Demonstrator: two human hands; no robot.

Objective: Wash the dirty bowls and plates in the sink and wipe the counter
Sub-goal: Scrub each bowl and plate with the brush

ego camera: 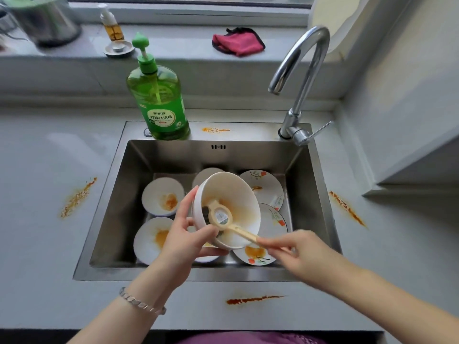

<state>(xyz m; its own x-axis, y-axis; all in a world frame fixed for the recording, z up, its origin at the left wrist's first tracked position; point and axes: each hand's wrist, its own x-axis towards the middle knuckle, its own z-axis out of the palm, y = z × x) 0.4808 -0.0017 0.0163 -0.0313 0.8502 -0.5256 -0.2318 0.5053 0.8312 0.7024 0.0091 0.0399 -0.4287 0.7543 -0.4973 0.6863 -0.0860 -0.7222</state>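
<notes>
My left hand (185, 234) grips a white bowl (231, 194) smeared with orange sauce, tilted above the steel sink (139, 157). My right hand (298, 254) pinches the handle of a cream dish brush (223, 216), whose head lies inside the bowl. Below in the sink lie two more stained white bowls (162, 196) (149, 239), another bowl partly hidden behind the held one, and flower-patterned plates (264, 186) (255, 255) with sauce marks.
A green dish soap bottle (159, 100) stands on the sink's back rim, the chrome tap (301, 78) at the back right. Orange stains streak the counter at the left (78, 198), right (346, 207), front (250, 299) and behind the sink (214, 130). A red cloth (238, 42) lies on the sill.
</notes>
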